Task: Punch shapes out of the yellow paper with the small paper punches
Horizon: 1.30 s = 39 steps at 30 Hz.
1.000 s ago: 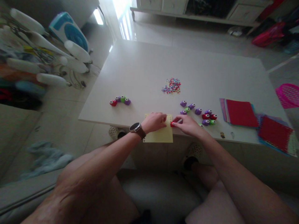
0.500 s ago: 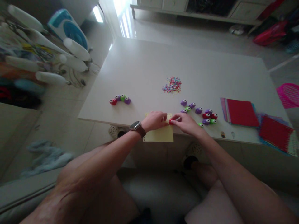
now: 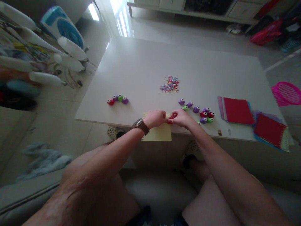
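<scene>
A yellow sheet of paper [image 3: 157,134] lies over the table's front edge, with small holes punched along its borders. My right hand [image 3: 180,118] is closed on a small red craft punch [image 3: 169,121] at the sheet's right edge. My left hand [image 3: 155,118], with a watch on its wrist, lies over the sheet; its fingers are curled and their tips meet the same punch. The hands partly hide the punch. Right of them stand several purple, green and red craft punches [image 3: 196,109]. A curved row of punches [image 3: 120,98] stands to the left.
A heap of coloured paper bits [image 3: 170,84] lies mid-table. On the right are a stack of coloured sheets [image 3: 238,110] and a second, hole-edged stack [image 3: 270,130]. Two small items [image 3: 219,132] lie near the front edge of the white table [image 3: 141,69]. A pink basket [image 3: 287,93] is beyond.
My left fingertips have come onto the red punch in my right hand, and the fingers of both hands now meet there. The whole view has shifted slightly.
</scene>
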Each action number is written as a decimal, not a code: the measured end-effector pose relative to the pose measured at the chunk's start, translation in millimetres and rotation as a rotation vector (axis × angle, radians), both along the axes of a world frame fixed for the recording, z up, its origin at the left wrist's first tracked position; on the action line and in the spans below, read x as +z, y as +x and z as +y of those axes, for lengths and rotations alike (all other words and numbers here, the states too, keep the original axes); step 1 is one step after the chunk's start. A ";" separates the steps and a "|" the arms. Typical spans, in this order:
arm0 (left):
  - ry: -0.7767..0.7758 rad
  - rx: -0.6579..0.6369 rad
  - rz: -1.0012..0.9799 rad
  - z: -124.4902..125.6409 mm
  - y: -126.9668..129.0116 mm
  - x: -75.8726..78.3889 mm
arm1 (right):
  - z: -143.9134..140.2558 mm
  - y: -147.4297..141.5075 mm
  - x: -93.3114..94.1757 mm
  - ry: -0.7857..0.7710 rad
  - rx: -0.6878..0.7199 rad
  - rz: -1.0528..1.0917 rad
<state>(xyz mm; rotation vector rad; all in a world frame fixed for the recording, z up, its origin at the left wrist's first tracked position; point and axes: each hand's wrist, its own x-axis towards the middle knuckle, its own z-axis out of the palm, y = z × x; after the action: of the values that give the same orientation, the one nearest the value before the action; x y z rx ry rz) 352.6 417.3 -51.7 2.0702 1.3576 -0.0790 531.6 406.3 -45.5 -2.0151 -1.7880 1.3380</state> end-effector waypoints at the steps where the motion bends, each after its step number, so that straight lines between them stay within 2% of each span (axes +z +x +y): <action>1: -0.011 -0.001 0.003 0.9 0.7 0.4 | 0.3 -0.6 2.2 -0.008 0.003 -0.003; 5: -0.046 0.010 0.016 3.3 3.2 0.7 | 0.3 -2.8 6.3 -0.026 -0.010 -0.003; 10: -0.048 0.017 0.040 7.8 4.6 -0.2 | 1.0 -3.0 1.8 -0.047 -0.038 0.026; 16: -0.121 -0.053 -0.030 10.9 -3.5 -3.3 | 1.6 12.9 11.4 -0.059 0.081 0.067; 22: -0.046 -0.063 -0.023 0.9 -14.7 -2.3 | -2.0 18.8 23.1 0.067 0.082 -0.087; 29: -0.046 -0.071 -0.045 -0.4 -17.6 -1.1 | -13.6 11.8 20.3 0.293 0.212 -0.276; 35: -0.050 -0.058 -0.051 -1.0 -17.0 0.1 | -15.5 25.3 26.4 0.311 0.230 -0.492; 39: -0.043 -0.058 -0.061 -0.7 -17.3 -1.3 | -16.8 29.2 25.4 0.363 0.266 -0.434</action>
<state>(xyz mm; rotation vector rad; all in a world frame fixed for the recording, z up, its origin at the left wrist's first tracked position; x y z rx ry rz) 335.3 416.6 -52.9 2.0596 1.2496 -0.0690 560.7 389.6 -20.1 -2.0167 -2.3446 0.5734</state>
